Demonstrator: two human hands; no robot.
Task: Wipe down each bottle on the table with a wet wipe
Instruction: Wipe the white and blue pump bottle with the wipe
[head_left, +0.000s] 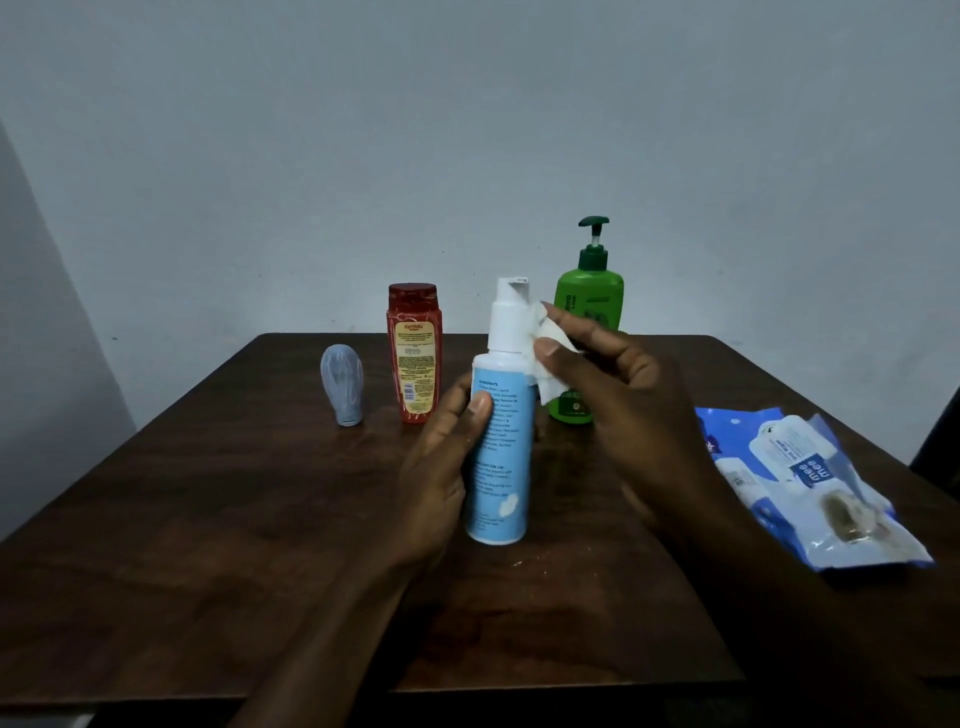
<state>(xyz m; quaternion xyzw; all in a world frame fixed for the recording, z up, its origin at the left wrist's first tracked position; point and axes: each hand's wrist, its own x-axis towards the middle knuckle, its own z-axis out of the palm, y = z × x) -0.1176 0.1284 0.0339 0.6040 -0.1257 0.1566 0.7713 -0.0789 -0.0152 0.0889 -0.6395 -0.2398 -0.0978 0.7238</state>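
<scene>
Gripping the blue bottle (501, 467) with the left hand (441, 467) — fingers curled round the far side of the body, thumb pressed across the printed label at about mid-height. Holding it near upright, white pump head on top, nozzle pointing right. Cannot tell base contact with the table (208, 519): touching or just above.

Pinching a white wet wipe (550, 364) in the right hand (628, 400), thumb and fingers clenched on it, at the right side of the blue bottle. Wipe bunched and pressed against the white neck, at the junction of white collar and blue body. Lower flap of the wipe hanging down beside the top of the label.

Outward from the blue bottle, all on the dark wooden table:
- Directly behind it, slightly right: green pump bottle (589, 306), upright, dark green pump on top, partly hidden by the right hand and the wipe.
- Behind and to the left: red bottle (413, 358), upright, red cap, pale label with small print facing the camera.
- Further left again: small grey-blue tube (342, 387), standing on its cap end, apart from the red bottle.
- Well to the right: blue-and-white wipes pack (800, 483), lying flat and crumpled near the table's right edge — too blurred to tell flap open or closed.

Beyond the bottles, plain grey-blue wall (467, 130).
</scene>
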